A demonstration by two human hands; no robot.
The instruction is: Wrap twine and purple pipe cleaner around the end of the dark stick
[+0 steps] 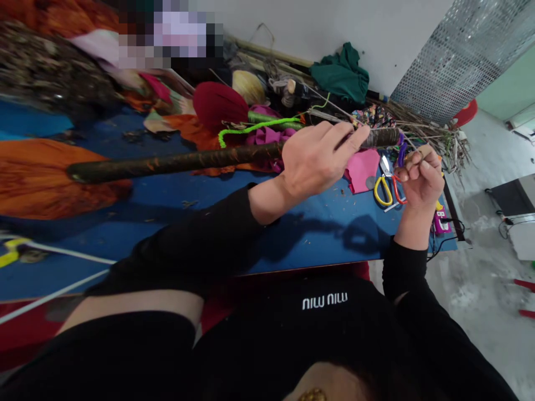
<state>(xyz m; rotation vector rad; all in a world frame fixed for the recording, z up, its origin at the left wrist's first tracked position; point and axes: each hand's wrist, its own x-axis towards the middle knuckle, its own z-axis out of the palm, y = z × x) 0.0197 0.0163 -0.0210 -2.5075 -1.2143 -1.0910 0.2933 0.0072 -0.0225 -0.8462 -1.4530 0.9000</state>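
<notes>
I see the left hand (324, 159) closed around a long brown stick (179, 162), near the end where grey cord (379, 137) is wound on. It holds the stick up over the blue table (330, 201), and I think it grips there so the wound end can't wobble. The other end of the stick reaches left, over the orange cloth (37, 178).

The right hand (419, 172) is just past the wound end, with its thumb and finger pinched together on a thin strand (412, 142). Being so close probably helps it pull the strand tight. I can't tell if the strand is thread or wire. A purple fuzzy stem (402, 153) hangs between the stick's end and that hand.

The scissors (384, 166) lie near the right hand, beside the pink cloth (363, 171), maybe so they are easy to grab.
</notes>
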